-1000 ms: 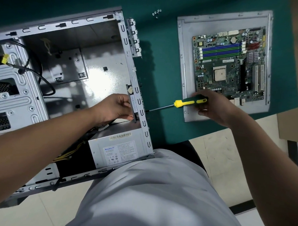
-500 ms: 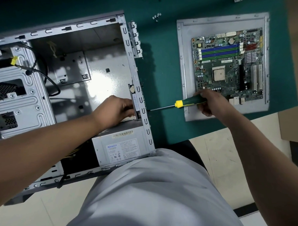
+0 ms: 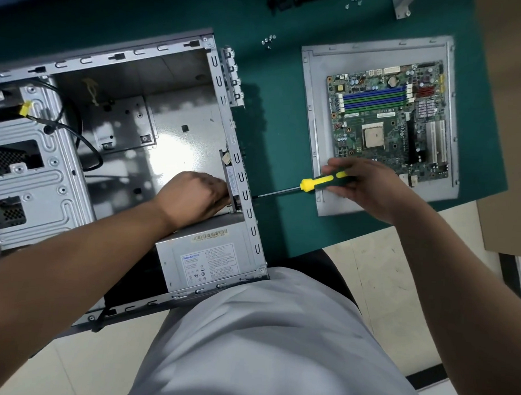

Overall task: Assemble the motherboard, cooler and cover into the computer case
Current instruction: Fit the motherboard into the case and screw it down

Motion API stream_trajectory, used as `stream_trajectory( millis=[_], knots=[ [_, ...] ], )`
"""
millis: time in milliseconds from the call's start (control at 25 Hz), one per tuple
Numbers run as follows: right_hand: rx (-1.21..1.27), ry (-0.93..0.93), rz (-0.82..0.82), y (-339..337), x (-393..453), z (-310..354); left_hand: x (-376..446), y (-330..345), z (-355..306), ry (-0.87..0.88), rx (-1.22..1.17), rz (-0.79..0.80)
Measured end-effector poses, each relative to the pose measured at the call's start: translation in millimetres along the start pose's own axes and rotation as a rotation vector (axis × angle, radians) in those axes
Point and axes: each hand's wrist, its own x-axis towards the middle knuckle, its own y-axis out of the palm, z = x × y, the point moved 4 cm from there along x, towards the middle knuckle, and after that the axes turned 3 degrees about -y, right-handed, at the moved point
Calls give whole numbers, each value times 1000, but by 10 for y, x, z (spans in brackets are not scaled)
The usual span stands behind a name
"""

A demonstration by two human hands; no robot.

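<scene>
The job looks barely begun: the motherboard [image 3: 388, 119] lies on the cover [image 3: 314, 110] on the green surface [image 3: 270, 138], outside the open computer case [image 3: 134, 60], while the right hand [image 3: 364, 187] fingers curl round a screwdriver [image 3: 307, 186] at the rear wall and the left hand [image 3: 193, 197] fingers pinch a small part inside.

Even overhead light, moderately bright. Strong glare on the floor panel of the computer case [image 3: 178, 146]; the case casts a dark shadow rightward onto the green desk [image 3: 280, 132]. Wide-angle distortion bows the straight edges near the frame borders. Detail is soft throughout, with both forearms slightly blurred.
</scene>
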Motion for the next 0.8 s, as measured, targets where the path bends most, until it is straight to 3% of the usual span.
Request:
stream_trajectory(
  millis=[80,200,240,480,520,680,800],
  knots=[
    [-41,-44,2,67,-43,37,1,5,-11,16,9,-18],
    [-618,-97,-164,163,-14,139,9,3,-15,22,12,-28],
    [-698,-101,-194,168,14,172,11,4,-11,25,13,-33],
    [-142,-79,29,65,2,180,-1,6,1,11,8,-32],
    [-179,-87,17,68,-26,152,-4,13,1,8,4,-27],
    [-734,-109,-174,174,2,149,-16,25,15,-6,-13,-13],
    [-608,-153,-93,182,63,170,-13,25,9,-9,-18,-15]
  ],
)
